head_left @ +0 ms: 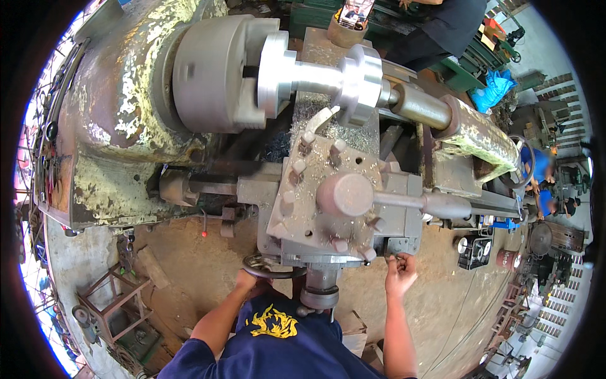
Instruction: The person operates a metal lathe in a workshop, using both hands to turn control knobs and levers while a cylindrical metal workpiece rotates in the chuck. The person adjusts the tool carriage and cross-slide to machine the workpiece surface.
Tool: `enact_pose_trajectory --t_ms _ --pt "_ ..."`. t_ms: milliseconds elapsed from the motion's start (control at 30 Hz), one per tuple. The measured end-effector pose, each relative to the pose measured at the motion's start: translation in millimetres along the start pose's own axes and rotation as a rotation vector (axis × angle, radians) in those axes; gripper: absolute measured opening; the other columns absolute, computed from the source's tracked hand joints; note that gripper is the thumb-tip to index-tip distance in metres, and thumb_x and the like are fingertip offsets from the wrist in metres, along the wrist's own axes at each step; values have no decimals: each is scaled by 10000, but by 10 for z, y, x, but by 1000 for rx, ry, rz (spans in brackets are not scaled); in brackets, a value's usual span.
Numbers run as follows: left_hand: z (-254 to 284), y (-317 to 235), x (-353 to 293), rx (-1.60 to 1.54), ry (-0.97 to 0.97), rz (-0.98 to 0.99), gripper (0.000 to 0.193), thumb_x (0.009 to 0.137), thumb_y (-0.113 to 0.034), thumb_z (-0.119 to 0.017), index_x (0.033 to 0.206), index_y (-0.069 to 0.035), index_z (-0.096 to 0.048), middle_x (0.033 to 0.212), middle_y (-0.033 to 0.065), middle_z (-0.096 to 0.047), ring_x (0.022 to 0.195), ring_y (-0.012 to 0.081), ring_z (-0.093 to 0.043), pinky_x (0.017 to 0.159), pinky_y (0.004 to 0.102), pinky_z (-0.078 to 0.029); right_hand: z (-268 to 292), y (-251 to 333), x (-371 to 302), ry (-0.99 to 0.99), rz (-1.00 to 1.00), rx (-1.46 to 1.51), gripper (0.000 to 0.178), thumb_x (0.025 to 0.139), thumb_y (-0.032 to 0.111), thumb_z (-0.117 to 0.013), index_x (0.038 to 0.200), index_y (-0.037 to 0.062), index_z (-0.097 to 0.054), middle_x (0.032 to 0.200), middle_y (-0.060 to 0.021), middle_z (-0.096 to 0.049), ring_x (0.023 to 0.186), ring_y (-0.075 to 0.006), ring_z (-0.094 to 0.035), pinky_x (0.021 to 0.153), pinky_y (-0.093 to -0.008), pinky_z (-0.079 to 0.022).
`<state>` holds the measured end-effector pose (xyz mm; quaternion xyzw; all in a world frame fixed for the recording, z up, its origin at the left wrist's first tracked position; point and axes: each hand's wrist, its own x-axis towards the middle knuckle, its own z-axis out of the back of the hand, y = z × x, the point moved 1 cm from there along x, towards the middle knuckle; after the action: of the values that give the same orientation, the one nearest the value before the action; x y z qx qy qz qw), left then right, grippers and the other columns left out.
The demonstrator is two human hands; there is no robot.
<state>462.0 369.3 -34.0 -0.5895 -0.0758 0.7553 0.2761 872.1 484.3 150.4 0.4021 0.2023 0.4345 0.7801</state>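
My left hand (247, 278) is closed round the rim of a dark handwheel (275, 274) at the front of a lathe. Fingers bent together, my right hand (401, 273) is at the lower edge of a small plate (403, 245) on the carriage; what it pinches is too small to make out. A bright metal workpiece (317, 79) with two round flanges runs between the chuck (211, 72), blurred as if spinning, and the tailstock (470, 129). On the tool post (325, 208), a cutting tool (322, 119) points at the right flange, contact unclear.
Metal chips lie around the tool post, whose clamping lever (435, 204) sticks out to the right. A phone (355, 12) stands in a round metal piece behind the lathe. Another person (435, 35) is at the back. A wooden stand (117, 300) is at lower left.
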Motion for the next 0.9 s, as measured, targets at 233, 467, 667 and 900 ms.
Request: enact_pose_trajectory --t_ms 233,467,667,900 --pt "-438 137 539 0 9 -22 274 882 -348 -651 979 -96 -692 799 81 -631 626 219 -532 553 344 -391 38 -2 -49 109 -5 43 158 800 -38 -696 940 -20 -623 661 22 -496 569 -40 -398 508 -211 -322" --pt "-860 125 745 -152 88 36 341 864 -390 -672 1023 -89 -696 885 101 -663 751 257 -582 657 363 -440 -2 60 -67 107 -8 37 162 792 -47 -685 938 -33 -616 642 27 -475 564 -33 -384 509 -201 -313" --pt "-898 78 766 -362 271 136 402 849 -426 -690 1061 -83 -699 959 118 -691 858 290 -625 745 379 -481 -31 63 -73 93 5 63 167 784 -49 -693 934 -30 -622 638 25 -468 566 -32 -382 515 -200 -313" --pt "-368 408 916 -344 362 129 476 832 -467 -711 1105 -77 -702 1045 138 -724 983 329 -675 849 398 -530 41 83 -215 21 281 -233 226 770 7 -715 975 -27 -628 778 -89 -597 680 -193 -545 619 -339 -461"
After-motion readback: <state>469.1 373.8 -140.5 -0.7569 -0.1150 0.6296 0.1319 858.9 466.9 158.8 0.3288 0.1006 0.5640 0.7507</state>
